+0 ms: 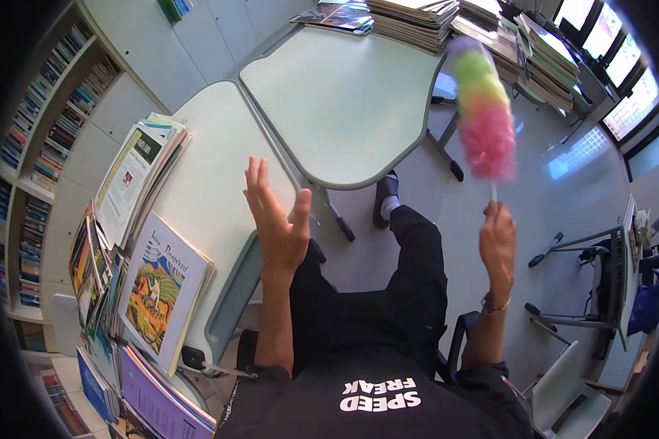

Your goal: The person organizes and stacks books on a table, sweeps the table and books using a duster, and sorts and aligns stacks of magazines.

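Observation:
My right hand (498,235) is closed around the thin pale handle of a fluffy duster (485,121). The duster points up and away from me, its fibres running from pink through yellow and green to purple at the tip. It is held over the floor, to the right of a pale table (344,102). My left hand (274,219) is raised with nothing in it, fingers up and thumb apart. Behind that hand lies the near pale table (216,139). To its left, a book with a painted cover (157,293) lies on a pile.
Magazines and papers (135,175) crowd the left table, with more books (154,391) below. Tall paper stacks (417,22) stand at the far side. Bookshelves (44,110) line the left wall. A pale chair (567,399) and a desk frame (589,318) are at right.

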`<state>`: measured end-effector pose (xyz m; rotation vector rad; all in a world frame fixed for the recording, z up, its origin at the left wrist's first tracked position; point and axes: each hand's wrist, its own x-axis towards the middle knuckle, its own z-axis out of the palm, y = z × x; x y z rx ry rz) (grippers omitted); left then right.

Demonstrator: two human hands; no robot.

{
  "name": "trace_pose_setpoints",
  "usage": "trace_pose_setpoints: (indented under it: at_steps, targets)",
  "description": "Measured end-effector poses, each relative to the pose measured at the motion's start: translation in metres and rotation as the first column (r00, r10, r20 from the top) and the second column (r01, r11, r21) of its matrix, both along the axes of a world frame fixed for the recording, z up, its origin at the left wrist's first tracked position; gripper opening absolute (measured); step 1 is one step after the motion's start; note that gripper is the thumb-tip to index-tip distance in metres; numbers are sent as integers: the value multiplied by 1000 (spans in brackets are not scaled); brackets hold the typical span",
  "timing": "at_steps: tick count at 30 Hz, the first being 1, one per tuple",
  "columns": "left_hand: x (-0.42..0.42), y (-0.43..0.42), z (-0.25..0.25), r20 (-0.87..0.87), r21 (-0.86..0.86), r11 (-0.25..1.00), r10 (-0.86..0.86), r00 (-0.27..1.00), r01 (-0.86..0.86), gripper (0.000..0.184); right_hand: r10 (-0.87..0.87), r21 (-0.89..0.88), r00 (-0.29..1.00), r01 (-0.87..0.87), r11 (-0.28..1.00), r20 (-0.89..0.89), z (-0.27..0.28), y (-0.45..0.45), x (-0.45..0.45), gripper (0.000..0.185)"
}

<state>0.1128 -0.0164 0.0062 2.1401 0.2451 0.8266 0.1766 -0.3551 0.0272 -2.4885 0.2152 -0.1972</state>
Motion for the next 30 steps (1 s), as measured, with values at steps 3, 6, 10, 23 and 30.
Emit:
trace_pose_setpoints:
  at_steps: [3, 6, 10, 23, 30]
  targets:
    - [-2, -2, -1, -278, 319, 948, 104, 955, -11, 88, 80, -327, 987, -32, 944, 137, -18, 47, 19, 26]
    - [-4, -3, -4, -350, 418, 908, 177, 920, -16, 90, 387, -747, 866, -24, 664, 316, -37, 104, 47, 17]
    - [-4, -5, -6, -311, 421, 902, 238, 920, -92, 93, 663, -97, 729, -657, 747, 170, -12, 177, 75, 22]
    - [-6, -4, -4, -279, 339, 933, 225, 934, -123, 87, 858, -268, 513, -827, 494, 1, 12, 230, 200, 23]
    - [-5, 1, -3, -200, 234, 946, 272, 941, -224, 84, 950, -350, 310, -887, 301, 30, 9, 243, 288, 29]
